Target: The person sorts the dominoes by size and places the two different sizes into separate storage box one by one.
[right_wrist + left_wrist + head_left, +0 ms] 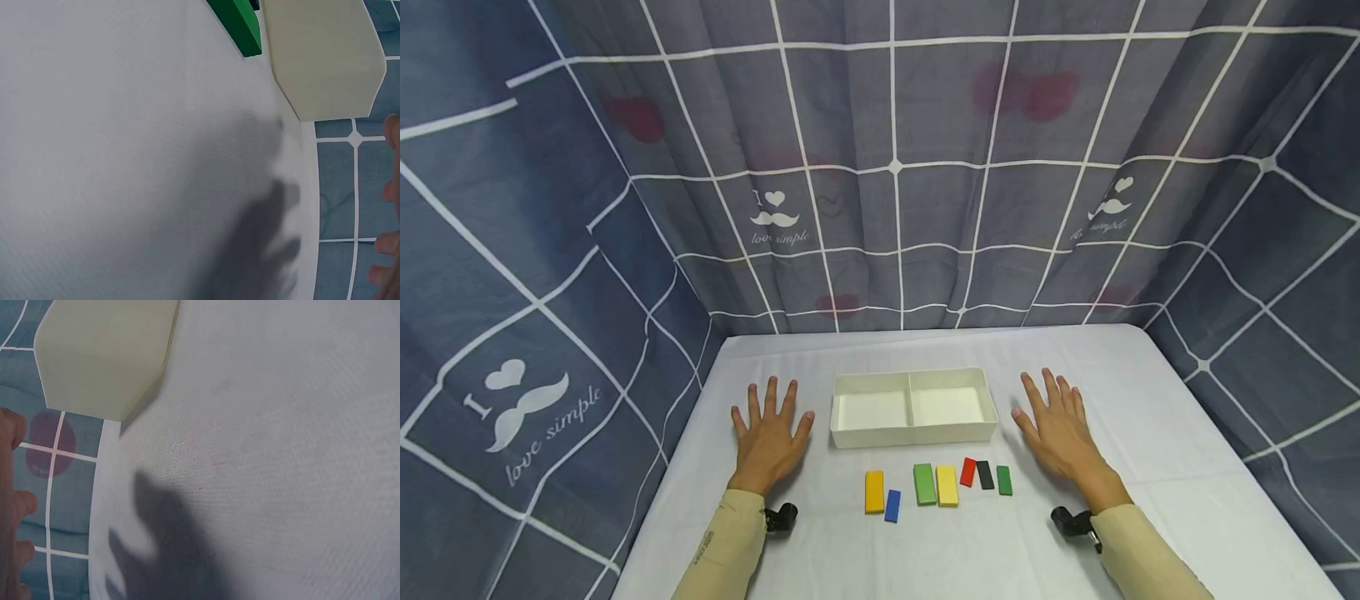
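My left hand (769, 446), fingers spread and straight, is over the white cloth left of a cream two-compartment tray (913, 436). To the tray's right my right hand (1062, 432) has its fingers extended too; neither hand holds anything. In front of the tray lie several coloured blocks: an orange block (874, 492), a blue block (892, 506), a light green block (925, 484), a yellow block (947, 486), a red block (967, 472), a black block (985, 475) and a dark green block (1004, 480). Fingertips (24, 503) show at the edge of the left wrist view.
A white cloth (985, 558) covers the table. Dark blue-grey curtains (857, 108) with white grid lines stand behind it and on both sides. A black wrist camera (782, 517) sits at the left cuff, another black camera (1067, 522) at the right cuff.
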Action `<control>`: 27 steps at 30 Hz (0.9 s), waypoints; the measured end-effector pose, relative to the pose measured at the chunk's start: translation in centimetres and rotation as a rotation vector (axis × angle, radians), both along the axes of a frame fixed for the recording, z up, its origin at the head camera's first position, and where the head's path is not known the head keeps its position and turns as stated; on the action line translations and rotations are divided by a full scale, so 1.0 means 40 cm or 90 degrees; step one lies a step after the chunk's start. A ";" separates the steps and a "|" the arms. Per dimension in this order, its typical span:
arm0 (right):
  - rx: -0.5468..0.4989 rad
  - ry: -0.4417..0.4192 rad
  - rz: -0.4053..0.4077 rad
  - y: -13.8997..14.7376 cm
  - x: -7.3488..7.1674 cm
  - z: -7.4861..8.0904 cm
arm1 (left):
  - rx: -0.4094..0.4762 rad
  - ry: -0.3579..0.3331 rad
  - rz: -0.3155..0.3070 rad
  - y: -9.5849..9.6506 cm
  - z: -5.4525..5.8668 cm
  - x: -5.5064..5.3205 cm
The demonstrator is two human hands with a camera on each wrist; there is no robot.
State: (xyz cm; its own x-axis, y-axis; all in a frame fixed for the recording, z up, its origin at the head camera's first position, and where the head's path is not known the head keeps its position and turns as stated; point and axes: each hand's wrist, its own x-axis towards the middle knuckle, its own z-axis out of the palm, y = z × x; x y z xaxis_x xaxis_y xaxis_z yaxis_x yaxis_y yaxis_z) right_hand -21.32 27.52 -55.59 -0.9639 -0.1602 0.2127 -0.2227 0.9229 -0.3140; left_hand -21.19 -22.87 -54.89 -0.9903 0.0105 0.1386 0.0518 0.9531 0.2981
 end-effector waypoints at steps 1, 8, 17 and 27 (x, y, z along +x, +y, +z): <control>0.001 -0.001 -0.001 0.001 0.000 -0.001 | 0.001 0.002 0.000 0.001 0.000 0.000; 0.001 0.002 -0.003 0.007 0.004 -0.001 | 0.003 0.006 -0.001 0.005 0.000 0.002; -0.050 0.033 0.029 0.008 0.011 0.002 | 0.034 0.001 0.002 0.008 0.002 0.008; -0.125 0.038 0.054 0.003 0.038 0.026 | 0.133 0.052 -0.034 0.035 0.021 0.001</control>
State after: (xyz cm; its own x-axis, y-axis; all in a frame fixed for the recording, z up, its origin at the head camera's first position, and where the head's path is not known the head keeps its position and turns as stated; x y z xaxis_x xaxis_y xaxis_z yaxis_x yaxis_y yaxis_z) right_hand -19.79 27.65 -54.54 -0.9337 -0.1898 0.3036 -0.3202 0.8223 -0.4705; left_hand -21.15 -21.47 -54.03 -0.9745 0.0260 0.2227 0.1332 0.8660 0.4820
